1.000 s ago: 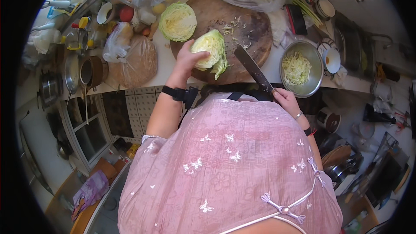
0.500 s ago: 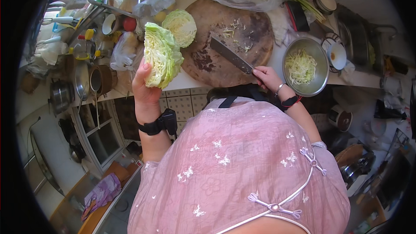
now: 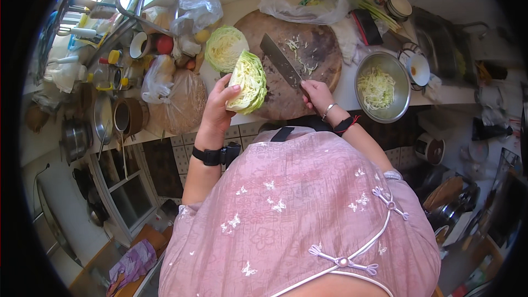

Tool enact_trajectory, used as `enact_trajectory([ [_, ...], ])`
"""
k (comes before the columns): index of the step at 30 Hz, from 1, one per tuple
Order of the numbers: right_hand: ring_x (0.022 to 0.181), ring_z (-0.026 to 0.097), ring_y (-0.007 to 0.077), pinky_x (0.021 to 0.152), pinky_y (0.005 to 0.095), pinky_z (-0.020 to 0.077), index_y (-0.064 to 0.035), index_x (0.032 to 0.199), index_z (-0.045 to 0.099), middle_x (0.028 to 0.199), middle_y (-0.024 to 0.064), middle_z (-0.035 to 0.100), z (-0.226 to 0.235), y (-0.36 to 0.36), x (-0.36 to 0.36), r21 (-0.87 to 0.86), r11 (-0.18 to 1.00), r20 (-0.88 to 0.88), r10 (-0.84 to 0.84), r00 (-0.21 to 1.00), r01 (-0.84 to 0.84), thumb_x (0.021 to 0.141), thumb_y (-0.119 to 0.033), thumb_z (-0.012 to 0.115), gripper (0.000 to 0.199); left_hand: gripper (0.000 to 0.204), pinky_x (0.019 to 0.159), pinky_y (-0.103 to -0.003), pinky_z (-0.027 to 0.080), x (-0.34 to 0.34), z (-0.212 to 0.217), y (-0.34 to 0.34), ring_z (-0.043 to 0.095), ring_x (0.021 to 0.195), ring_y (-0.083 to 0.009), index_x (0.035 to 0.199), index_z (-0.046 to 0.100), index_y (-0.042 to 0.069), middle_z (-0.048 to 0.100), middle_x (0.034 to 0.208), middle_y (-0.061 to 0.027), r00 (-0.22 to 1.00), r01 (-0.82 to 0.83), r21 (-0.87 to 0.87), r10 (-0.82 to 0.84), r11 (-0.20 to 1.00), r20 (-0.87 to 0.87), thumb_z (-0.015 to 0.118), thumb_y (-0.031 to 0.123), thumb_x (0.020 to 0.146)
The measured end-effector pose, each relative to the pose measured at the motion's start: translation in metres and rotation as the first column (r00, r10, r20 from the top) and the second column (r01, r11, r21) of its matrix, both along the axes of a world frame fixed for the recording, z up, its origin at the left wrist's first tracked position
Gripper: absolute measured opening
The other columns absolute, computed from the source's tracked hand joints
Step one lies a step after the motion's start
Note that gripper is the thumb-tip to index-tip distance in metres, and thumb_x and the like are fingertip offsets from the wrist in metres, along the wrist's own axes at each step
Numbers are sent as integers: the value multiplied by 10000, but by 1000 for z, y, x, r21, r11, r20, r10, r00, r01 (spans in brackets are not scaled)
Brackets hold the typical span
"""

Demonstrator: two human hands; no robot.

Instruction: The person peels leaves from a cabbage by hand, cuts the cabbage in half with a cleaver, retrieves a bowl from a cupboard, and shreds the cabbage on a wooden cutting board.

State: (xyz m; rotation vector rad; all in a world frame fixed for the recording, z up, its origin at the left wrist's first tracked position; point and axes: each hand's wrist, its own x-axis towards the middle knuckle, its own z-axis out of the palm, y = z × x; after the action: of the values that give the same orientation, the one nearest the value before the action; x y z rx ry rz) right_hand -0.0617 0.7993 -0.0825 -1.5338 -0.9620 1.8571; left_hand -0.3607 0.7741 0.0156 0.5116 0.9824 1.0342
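My left hand [image 3: 221,100] grips a cut piece of cabbage [image 3: 250,83], its pale layered face turned up, over the left edge of a round wooden chopping board [image 3: 324,38]. Behind it lies a cabbage half [image 3: 225,47], cut face showing, at the board's left rim. In my right hand [image 3: 317,95] is the handle of a cleaver [image 3: 280,61]; its dark broad blade points away and to the left across the board. Thin cabbage shreds [image 3: 294,45] are scattered on the wood beyond the blade. To the right, a steel bowl [image 3: 404,104] contains shredded cabbage [image 3: 376,89].
A clear plastic bag [image 3: 308,6] and green onions [image 3: 374,11] lie behind the board. Bottles, pots and bagged food [image 3: 181,102] crowd the left counter. Beyond the steel bowl stand a white bowl [image 3: 418,70] and the sink [image 3: 440,38].
My left hand has brought the cabbage piece rightward and lower, from left of the board to over its edge. My right hand and the cleaver have shifted slightly left.
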Motion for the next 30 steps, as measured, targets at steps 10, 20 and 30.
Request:
enact_trajectory([
  [10,438,450,60,400,210,359,-70,993,647,632,2,553,32,-16,33,15,966,-53,-257,965,258,1036,-296,554,248,843,887,-378,549,64,-92,58,643,1071,-282,1451,318,-68,566,1252,-199,991,39,-131,-56,991,-124,800,240,831],
  [20,444,456,48,409,204,360,-56,1011,677,633,-10,561,37,-69,39,114,937,49,-338,940,331,1033,-284,569,252,1032,1133,-494,366,69,-90,60,271,1427,-510,1536,295,72,206,1530,-373,429,422,113,-88,899,-899,830,295,683],
  [30,452,459,44,414,202,366,-60,1061,687,641,-16,562,35,-80,54,136,955,78,-276,958,264,1035,-296,574,263,816,1101,-627,349,40,-92,65,320,1469,-374,1474,471,327,377,1573,-94,44,932,171,368,320,-929,713,60,741],
])
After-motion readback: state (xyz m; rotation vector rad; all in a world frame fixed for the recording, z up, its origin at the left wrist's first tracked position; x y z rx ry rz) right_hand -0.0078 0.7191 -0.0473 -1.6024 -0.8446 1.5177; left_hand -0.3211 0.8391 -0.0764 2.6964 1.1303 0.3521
